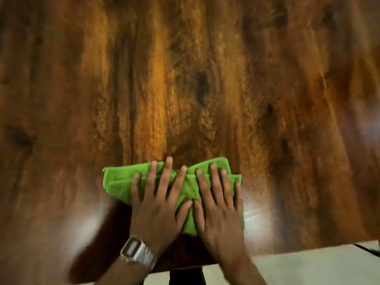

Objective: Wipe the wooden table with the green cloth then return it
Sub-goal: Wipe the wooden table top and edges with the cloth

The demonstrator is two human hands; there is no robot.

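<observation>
1. The green cloth (181,182) lies folded and bunched flat on the wooden bench (185,68), close to the bench's near edge and roughly midway along the stretch in view.
2. Both hands lie on top of the cloth, side by side, thumbs almost meeting. The left hand (158,202) covers the cloth's middle; the right hand (220,204) covers its right part. Neither has a closed grip: the fingers are spread straight and press the cloth down onto the bench.
3. A silver watch (136,253) sits on the left wrist, just nearer than the cloth.
4. Nearer than the cloth, past the bench edge, a pale floor (308,268) shows.
5. Step in hand, as I judge it: the wiping itself. The blurred wood suggests motion.
6. Most of the bench lies beyond the cloth, so the next move likely calls for pushing it away with steady pressure, keeping the folds from slipping out.
7. Returning the cloth comes later; its place is not in view.
</observation>
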